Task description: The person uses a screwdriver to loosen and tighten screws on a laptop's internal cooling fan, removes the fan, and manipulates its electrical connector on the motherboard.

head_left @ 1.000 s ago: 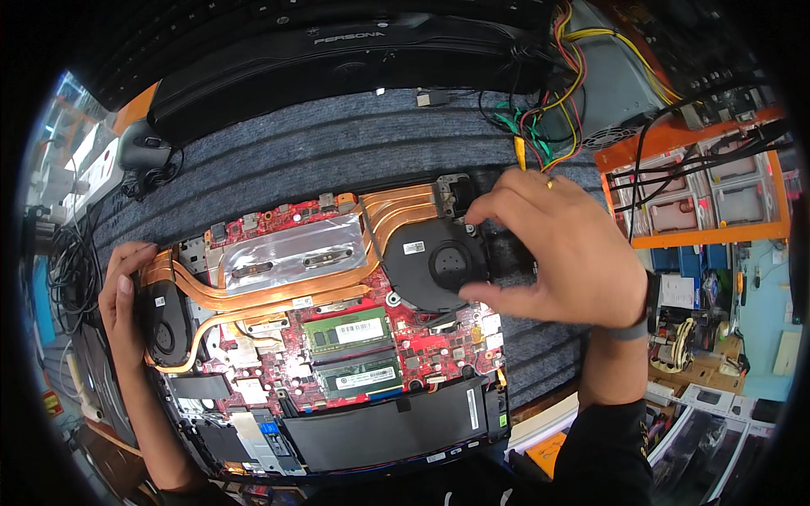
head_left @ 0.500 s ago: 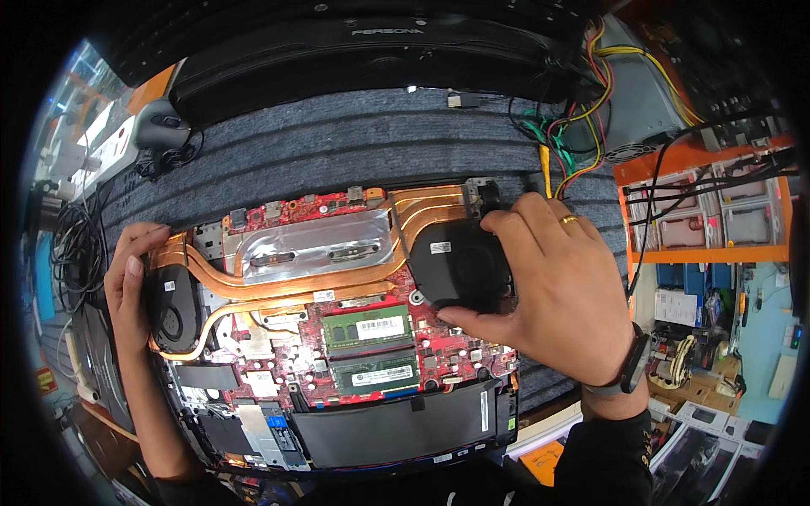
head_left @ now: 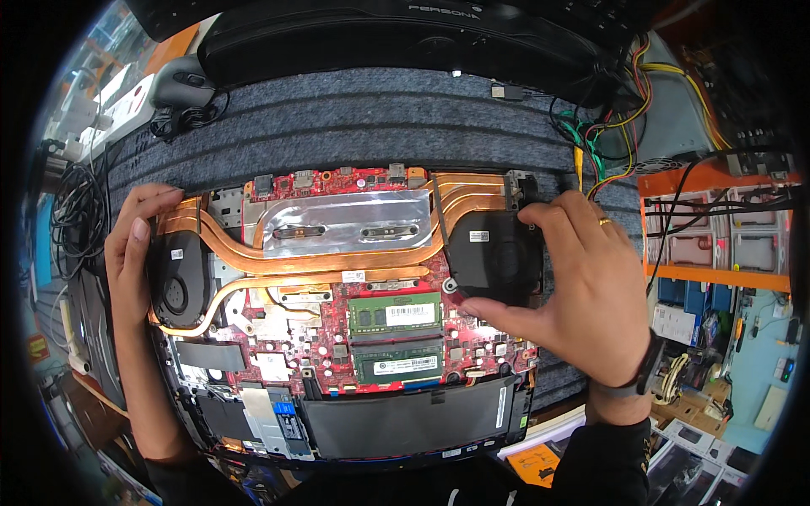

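An opened laptop [head_left: 472,347] lies before me, its red circuit board exposed. A copper heatsink [head_left: 337,263] spans its upper part, joining a black left fan [head_left: 179,282] and a black right fan [head_left: 498,253]. My left hand [head_left: 135,240] is closed at the heatsink's left end, fingertips on its upper corner. My right hand [head_left: 591,291] pinches the right fan, thumb at its lower edge and fingers at its upper right corner. Below the heatsink sit two green memory modules [head_left: 395,314], and a flat black battery [head_left: 405,422] lies nearest me.
A ribbed grey mat [head_left: 337,118] lies under the laptop. Black equipment [head_left: 354,51] stands along the back. A mouse [head_left: 184,83] and white power strip [head_left: 126,110] are at the far left. Coloured wires [head_left: 637,110] and an orange rack [head_left: 709,274] stand on the right.
The view has shifted, so laptop and mat sit slightly farther right and higher in it. Both hands keep their places on the heatsink and right fan.
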Motion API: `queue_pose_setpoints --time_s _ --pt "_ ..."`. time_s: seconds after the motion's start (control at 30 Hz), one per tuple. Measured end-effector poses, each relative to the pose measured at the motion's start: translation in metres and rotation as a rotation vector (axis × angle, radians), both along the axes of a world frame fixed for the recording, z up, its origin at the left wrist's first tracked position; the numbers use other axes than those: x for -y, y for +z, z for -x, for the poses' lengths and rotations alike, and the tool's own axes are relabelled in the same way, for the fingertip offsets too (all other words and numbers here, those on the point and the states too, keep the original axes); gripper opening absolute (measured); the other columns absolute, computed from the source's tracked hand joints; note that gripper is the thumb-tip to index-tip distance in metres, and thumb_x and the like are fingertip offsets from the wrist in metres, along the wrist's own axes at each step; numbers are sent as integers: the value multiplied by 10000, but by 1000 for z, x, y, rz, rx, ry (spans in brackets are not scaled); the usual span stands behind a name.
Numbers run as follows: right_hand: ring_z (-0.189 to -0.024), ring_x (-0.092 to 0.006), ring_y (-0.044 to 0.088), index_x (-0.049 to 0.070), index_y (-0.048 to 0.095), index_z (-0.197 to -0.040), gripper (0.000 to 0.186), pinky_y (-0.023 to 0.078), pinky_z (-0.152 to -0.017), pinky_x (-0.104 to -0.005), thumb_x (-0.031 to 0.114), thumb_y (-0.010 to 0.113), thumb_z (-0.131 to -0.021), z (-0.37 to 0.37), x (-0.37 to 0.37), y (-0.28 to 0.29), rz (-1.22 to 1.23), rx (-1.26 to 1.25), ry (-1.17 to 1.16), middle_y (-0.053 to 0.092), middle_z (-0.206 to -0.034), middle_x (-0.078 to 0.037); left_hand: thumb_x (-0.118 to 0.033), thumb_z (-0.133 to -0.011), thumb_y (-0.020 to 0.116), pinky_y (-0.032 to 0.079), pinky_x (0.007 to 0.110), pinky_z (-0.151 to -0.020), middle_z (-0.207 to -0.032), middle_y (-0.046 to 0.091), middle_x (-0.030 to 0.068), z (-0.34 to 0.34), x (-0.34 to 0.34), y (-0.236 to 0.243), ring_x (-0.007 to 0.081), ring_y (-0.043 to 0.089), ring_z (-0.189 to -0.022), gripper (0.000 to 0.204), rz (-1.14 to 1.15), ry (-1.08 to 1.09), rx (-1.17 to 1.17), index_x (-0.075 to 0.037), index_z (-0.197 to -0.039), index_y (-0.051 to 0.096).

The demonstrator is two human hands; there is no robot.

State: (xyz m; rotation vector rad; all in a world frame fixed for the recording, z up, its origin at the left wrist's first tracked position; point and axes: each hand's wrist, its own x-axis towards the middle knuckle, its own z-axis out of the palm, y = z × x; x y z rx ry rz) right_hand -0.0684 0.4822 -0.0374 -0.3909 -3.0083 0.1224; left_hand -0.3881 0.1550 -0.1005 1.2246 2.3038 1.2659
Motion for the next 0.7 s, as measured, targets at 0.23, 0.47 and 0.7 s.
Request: queue_pose_setpoints --time_s 0.23,0.47,0.7 --pt "-886 -347 654 -8 632 -1132 740 522 -752 -431 490 943 -681 5 13 -2 -42 8 -67 585 -1006 -147 -408 -1088 482 389 364 -1114 -1265 629 167 -1 -2 0 254 586 -1224 557 -18 -13 15 76 -1228 720" --pt "-884 -347 641 -23 623 -1120 708 520 -767 -433 428 937 -674 7 14 -8 -36 -35 -55 580 -1000 -150 -396 -1090 488 392 363 -1110 -1260 630 167 -1 -3 0 254 586 -1222 546 -36 -27 18 80 -1227 718" --pt "-905 -336 635 -24 615 -1094 704 521 -777 -432 430 937 -664 8 8 -9 -23 -23 -43 570 -991 -146 -404 -1087 494 391 364 -1109 -1258 632 169 -2 -4 1 253 585 -1220 548 -36 -19 28 74 -1225 723"
